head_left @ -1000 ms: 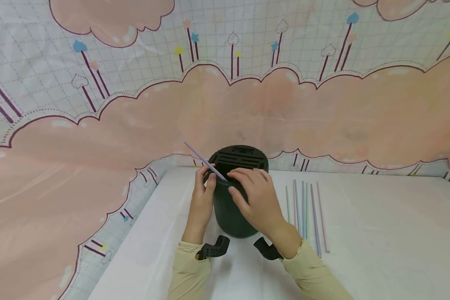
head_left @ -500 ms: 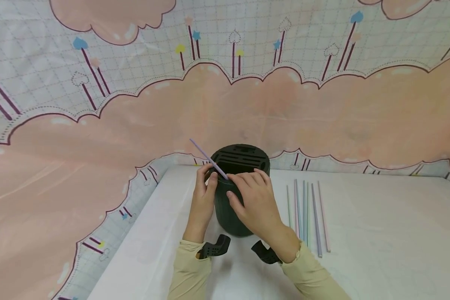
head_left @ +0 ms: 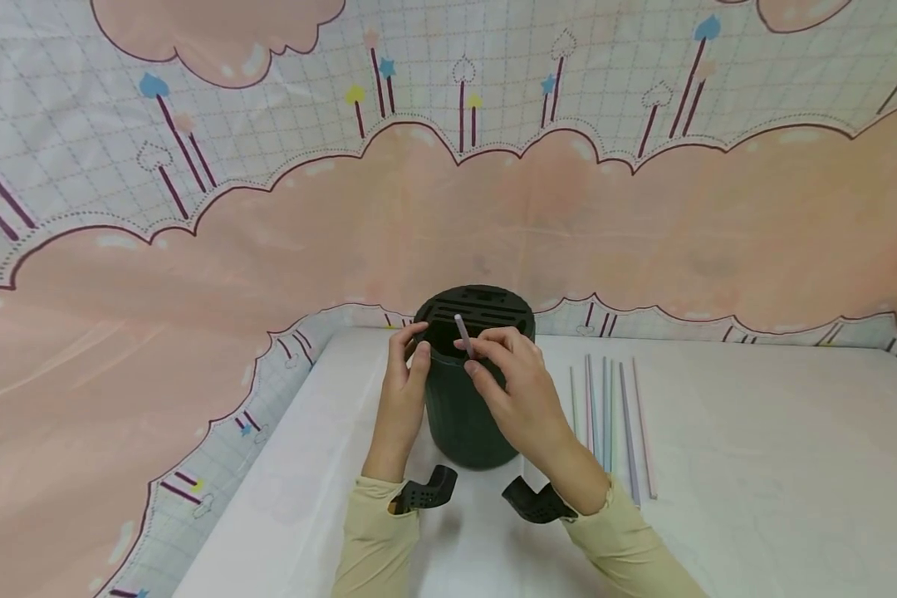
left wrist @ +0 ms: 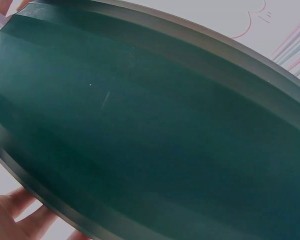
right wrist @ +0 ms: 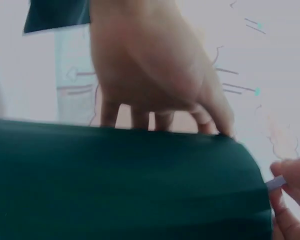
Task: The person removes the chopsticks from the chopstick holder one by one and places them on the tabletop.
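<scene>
A dark green holder (head_left: 467,415) with a slotted black top (head_left: 482,303) stands on the table, an opening at its near side. My left hand (head_left: 399,394) grips its left side near the rim, thumb toward me. My right hand (head_left: 519,390) pinches a lavender straw (head_left: 461,330) between thumb and fingers, just over the opening. The straw points up, its lower end hidden by the fingers. In the right wrist view, the same straw (right wrist: 276,183) shows right at the holder's rim. The left wrist view is mostly filled by the holder's green wall (left wrist: 150,130).
Several pastel straws (head_left: 607,415) lie side by side on the white table (head_left: 777,465), right of the holder. A printed peach-and-white cloth (head_left: 643,224) hangs behind the table.
The straw, earlier leaning left across the rim, is now nearly upright and in the right hand's pinch. The left hand keeps its place on the holder.
</scene>
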Action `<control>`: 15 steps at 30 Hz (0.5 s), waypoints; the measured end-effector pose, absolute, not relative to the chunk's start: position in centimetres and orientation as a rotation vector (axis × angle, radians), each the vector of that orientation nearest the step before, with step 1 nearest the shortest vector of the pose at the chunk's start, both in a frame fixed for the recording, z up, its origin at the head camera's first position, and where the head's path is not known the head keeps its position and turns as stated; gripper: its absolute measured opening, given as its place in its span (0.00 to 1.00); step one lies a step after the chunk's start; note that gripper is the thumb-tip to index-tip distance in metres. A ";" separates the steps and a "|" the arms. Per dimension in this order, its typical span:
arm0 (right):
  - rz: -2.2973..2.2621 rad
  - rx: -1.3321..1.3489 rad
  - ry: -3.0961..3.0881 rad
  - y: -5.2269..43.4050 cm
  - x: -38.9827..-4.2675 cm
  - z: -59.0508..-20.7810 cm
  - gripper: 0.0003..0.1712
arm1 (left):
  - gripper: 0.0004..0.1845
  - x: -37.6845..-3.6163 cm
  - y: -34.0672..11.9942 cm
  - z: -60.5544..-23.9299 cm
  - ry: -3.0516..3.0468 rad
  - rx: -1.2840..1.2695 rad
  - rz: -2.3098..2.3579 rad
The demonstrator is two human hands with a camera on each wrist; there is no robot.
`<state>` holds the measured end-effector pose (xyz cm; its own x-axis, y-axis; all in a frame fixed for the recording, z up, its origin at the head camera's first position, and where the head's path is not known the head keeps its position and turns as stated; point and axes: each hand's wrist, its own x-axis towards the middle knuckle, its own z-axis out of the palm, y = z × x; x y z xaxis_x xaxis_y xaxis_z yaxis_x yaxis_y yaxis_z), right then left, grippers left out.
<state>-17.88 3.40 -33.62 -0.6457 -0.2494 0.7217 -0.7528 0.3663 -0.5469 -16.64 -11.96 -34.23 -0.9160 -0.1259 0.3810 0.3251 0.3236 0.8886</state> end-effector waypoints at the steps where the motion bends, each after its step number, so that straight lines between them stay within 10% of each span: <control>1: 1.249 0.868 -2.107 3.5 -17.9 -33.6 0.11 | 0.19 -16.6 -12.0 -34.2 -2.211 -0.178 -1.622; 15: 1.774 0.815 -1.882 6.9 -18.5 -32.5 0.10 | 0.19 -18.5 -13.2 -37.1 -2.194 -0.182 -1.630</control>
<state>-18.46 6.88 -32.49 -0.7364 -0.1251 0.6649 -0.6712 0.0106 -0.7412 -18.49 -13.19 -37.12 -0.9114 -0.1310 0.3901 0.3356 0.3118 0.8889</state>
